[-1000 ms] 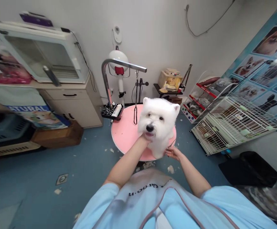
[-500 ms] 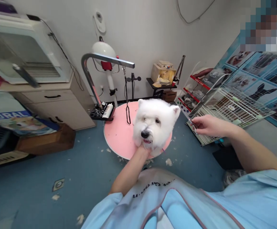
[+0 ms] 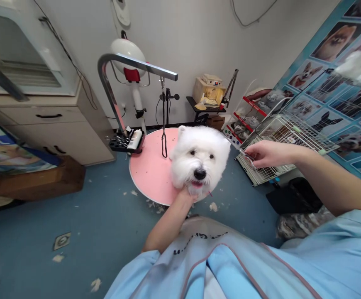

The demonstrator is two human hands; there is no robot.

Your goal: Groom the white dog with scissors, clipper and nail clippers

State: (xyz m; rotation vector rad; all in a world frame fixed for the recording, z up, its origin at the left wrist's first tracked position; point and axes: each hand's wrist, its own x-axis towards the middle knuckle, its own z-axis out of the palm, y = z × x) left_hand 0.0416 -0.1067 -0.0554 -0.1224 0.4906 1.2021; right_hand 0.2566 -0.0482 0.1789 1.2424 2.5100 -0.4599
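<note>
A fluffy white dog (image 3: 201, 145) is on the round pink grooming table (image 3: 147, 170), its head facing me and its mouth slightly open. My left hand (image 3: 186, 197) holds it from below at the chin, the fingers mostly hidden in fur. To the right of the head, my right hand (image 3: 264, 153) is closed around a pair of scissors (image 3: 248, 156). Their thin blades point toward the side of the dog's head near its ear. Above the table's left half hangs a black loop (image 3: 164, 143) from a metal grooming arm (image 3: 137, 63).
A black tool tray (image 3: 120, 143) with scissors and a white bottle (image 3: 135, 139) is fixed at the table's left edge. Right of the table stands a wire cage (image 3: 280, 137). A wooden cabinet (image 3: 59, 133) is at left. Hair clumps (image 3: 213, 206) lie on the floor.
The dog's head has turned from facing left to facing me more squarely. My right hand has come closer to it with the scissors. The view has shifted slightly right.
</note>
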